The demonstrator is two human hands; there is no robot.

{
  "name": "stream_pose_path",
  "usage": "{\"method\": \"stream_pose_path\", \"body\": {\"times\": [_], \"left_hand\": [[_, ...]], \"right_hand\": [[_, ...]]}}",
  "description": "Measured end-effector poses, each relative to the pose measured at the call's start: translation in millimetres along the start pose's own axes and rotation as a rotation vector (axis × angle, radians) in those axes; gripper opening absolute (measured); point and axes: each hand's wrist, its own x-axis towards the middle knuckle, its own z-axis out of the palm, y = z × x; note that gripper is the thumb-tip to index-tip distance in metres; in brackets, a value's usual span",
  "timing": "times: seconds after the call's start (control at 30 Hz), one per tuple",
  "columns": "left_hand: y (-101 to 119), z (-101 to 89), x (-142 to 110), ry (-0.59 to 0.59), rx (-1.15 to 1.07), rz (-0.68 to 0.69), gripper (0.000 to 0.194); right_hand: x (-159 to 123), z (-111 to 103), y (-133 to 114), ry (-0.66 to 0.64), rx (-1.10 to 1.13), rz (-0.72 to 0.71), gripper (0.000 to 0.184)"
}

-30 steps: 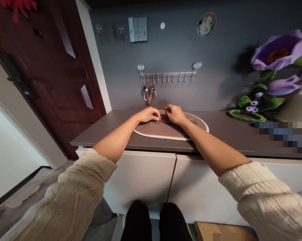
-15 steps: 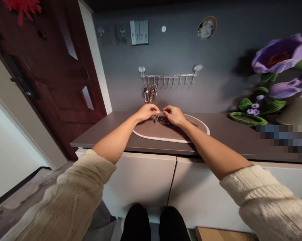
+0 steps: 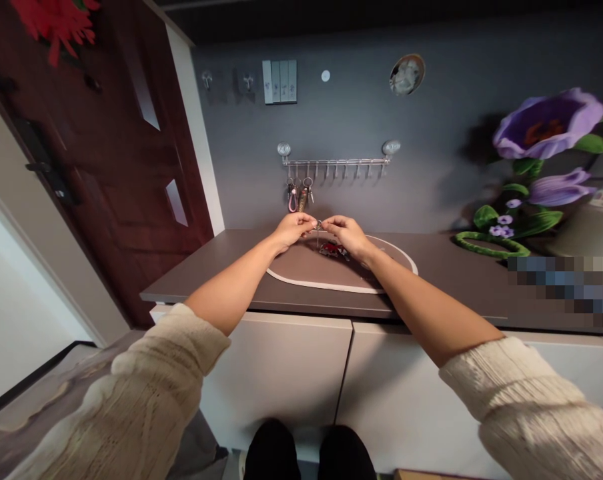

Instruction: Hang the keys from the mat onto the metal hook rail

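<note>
**Metal ring, pinched two-handed**

Small metal ring is up off the mat, between both hands, thin piece dangling. Left hand and right hand pinch opposite sides by fingertips. Looks light, stiff, probably slick, not fragile. Best hold: the rim. Red item lies on the mat.
</note>
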Motion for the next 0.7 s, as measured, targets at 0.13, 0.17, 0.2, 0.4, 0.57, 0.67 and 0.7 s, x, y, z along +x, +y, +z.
{"method": "stream_pose_path", "body": {"times": [0.13, 0.17, 0.2, 0.4, 0.57, 0.67, 0.7], "left_hand": [[-1.4, 1.6, 0.9, 0.008, 0.008, 0.002, 0.017], [-1.1, 2.2, 0.6, 0.014, 0.010, 0.002, 0.017], [-0.6, 2.7, 0.2, 0.018, 0.013, 0.001, 0.017], [1.5, 4.1, -2.1, 0.018, 0.021, -0.006, 0.020], [5.9, 7.2, -4.7, 0.008, -0.007, 0.016, 0.021], [9.2, 9.2, -5.8, 0.011, -0.006, 0.022, 0.022], [9.8, 9.6, -5.8, 0.017, -0.006, 0.024, 0.023]], "right_hand": [[-0.6, 0.9, -0.5, 0.002, 0.016, 0.023, 0.028], [-0.4, 1.2, 0.2, 0.006, 0.024, 0.021, 0.028], [-0.2, 1.3, 1.1, 0.010, 0.035, 0.017, 0.028], [-0.4, 0.5, 3.1, 0.001, 0.068, 0.000, 0.026], [-0.3, -0.6, 3.2, 0.032, 0.097, -0.047, 0.025], [1.5, -1.2, 4.5, 0.061, 0.091, -0.081, 0.025], [2.2, -1.5, 4.8, 0.065, 0.086, -0.088, 0.025]]}}
